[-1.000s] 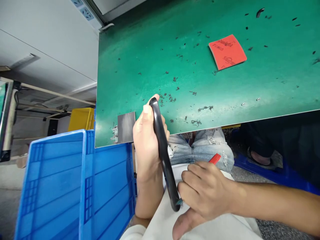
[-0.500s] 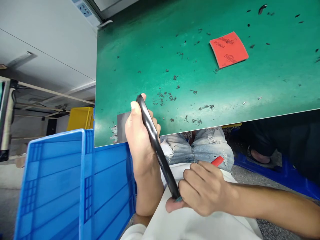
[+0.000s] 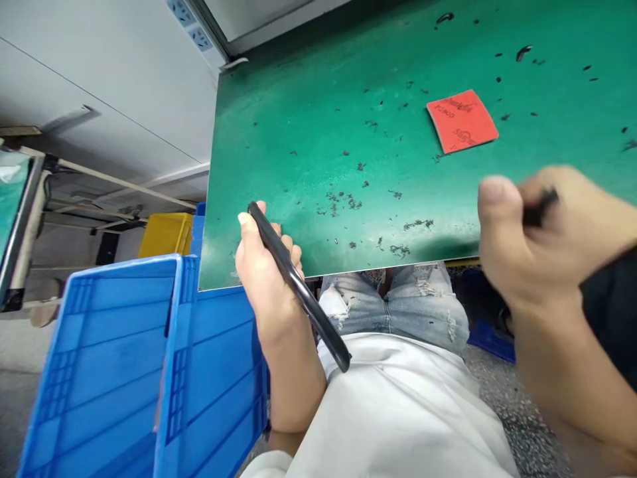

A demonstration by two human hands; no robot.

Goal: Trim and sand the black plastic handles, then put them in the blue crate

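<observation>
My left hand (image 3: 271,279) is closed around a long, slightly bent black plastic piece (image 3: 311,302). The piece slants from the table's front edge down toward my white shirt, and its lower end is free. Over the right part of the table's front edge, my right hand (image 3: 542,232) is raised and smeared by motion. Its fingers are curled, and a small dark object (image 3: 540,207) shows in the fist, too blurred to name. On the green tabletop (image 3: 308,106) lies a red square of sandpaper (image 3: 462,123), printed side up.
Black shavings (image 3: 343,199) and small scraps are scattered over the tabletop. A blue plastic crate (image 3: 124,318) stands at the left, with a yellow bin (image 3: 166,236) behind it. Power sockets (image 3: 192,26) are on the rail at the back left.
My right hand has left the lower end of the black piece and moved up and right. The red thing beside that hand no longer shows. My left hand keeps its grip; the view has shifted.
</observation>
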